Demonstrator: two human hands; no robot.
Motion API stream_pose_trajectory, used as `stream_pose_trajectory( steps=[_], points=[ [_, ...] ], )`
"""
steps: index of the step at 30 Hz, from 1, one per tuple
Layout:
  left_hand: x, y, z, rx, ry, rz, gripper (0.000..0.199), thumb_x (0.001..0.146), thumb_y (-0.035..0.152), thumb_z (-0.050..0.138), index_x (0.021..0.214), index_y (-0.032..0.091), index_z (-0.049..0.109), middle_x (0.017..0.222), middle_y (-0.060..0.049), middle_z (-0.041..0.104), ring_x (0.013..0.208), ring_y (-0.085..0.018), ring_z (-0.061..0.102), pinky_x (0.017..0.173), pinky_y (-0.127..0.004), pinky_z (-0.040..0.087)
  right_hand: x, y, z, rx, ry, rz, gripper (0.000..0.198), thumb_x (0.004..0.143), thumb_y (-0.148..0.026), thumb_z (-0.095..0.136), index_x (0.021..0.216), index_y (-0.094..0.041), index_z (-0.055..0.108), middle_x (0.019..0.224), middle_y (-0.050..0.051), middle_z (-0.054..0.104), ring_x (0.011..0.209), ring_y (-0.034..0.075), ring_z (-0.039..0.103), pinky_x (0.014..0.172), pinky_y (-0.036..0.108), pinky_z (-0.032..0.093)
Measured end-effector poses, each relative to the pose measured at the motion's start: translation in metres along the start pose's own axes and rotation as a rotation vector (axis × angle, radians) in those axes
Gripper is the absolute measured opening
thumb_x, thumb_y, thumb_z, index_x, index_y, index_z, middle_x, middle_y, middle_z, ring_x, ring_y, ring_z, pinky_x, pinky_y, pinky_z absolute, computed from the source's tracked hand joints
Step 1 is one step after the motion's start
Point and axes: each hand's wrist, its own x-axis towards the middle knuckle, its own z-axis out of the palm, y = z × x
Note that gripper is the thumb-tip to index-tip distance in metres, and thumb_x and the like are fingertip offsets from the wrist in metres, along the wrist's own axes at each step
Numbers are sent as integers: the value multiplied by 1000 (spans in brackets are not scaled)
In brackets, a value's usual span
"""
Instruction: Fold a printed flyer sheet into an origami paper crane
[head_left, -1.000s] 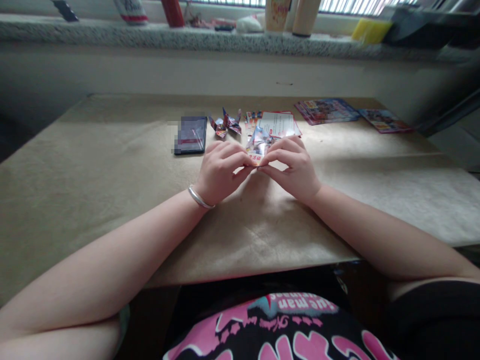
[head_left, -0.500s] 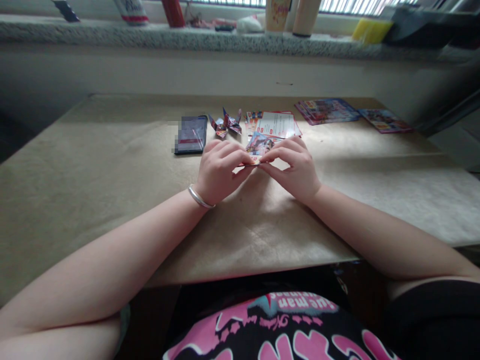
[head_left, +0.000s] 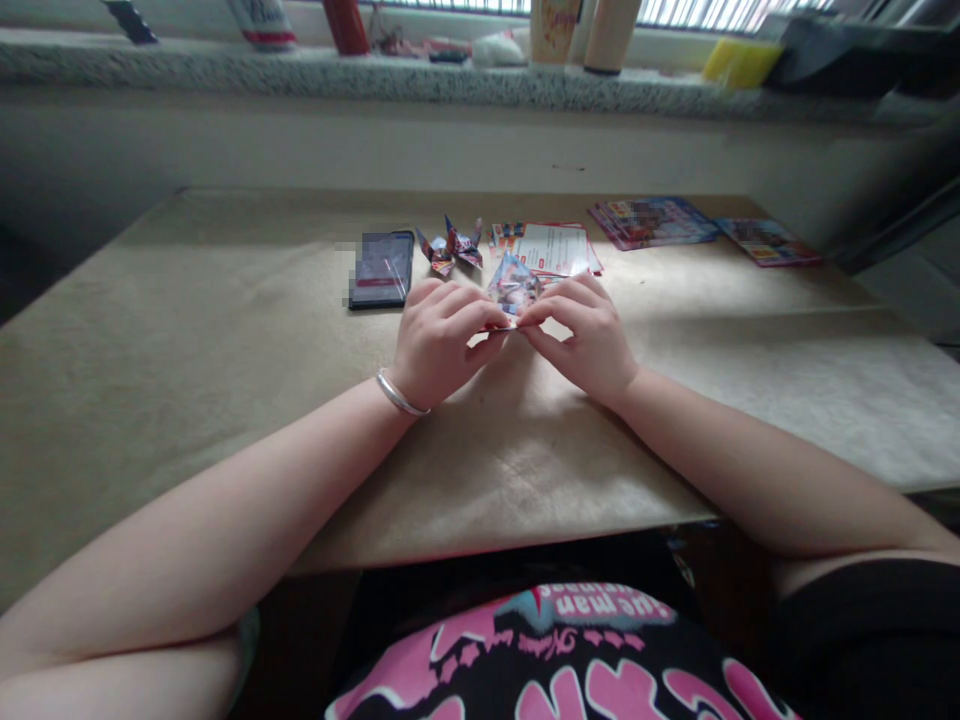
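Note:
A small folded piece of printed paper [head_left: 514, 283] is held just above the table, its far end rising to a point. My left hand [head_left: 448, 328] pinches its near edge from the left, thumb below and fingers on top. From the right, my right hand [head_left: 581, 322] pinches the same edge, fingertips nearly meeting the left ones. Part of the paper is hidden behind the fingers. Just beyond my left hand stand folded paper cranes [head_left: 454, 248] in dark, colourful print.
A tablet or phone [head_left: 382, 270] lies left of the cranes. Printed sheets [head_left: 555, 248] lie behind my hands. Colourful leaflets [head_left: 656, 220] are stacked at the back right, another stack [head_left: 769, 241] beside them. Cups and a yellow item [head_left: 742, 63] stand on the stone windowsill [head_left: 420, 82].
The paper's upper part has changed from a wider, flatter shape to a taller, pointed one. Both hands keep their pinch, and the right has shifted slightly left.

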Motion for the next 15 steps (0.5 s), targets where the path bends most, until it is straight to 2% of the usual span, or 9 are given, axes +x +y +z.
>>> stream_pose_trajectory(
  steps=[5,15],
  points=[
    [0,-1,-1,-2,-41,2,20,94,41,63,82,25,68,83,3,71,78,-15,60,80,-34,39,-1,1,0,24,-41,13,11,91,-29,64,82,-27,70,87,1,72,86,20,61,86,40,47],
    [-2,-2,-1,-29,-26,-3,22,95,39,61,80,23,65,81,2,68,76,-15,58,79,-34,40,-1,6,-2,-3,4,1,8,88,-26,66,82,-27,71,86,1,70,88,20,61,85,40,50]
  ],
)
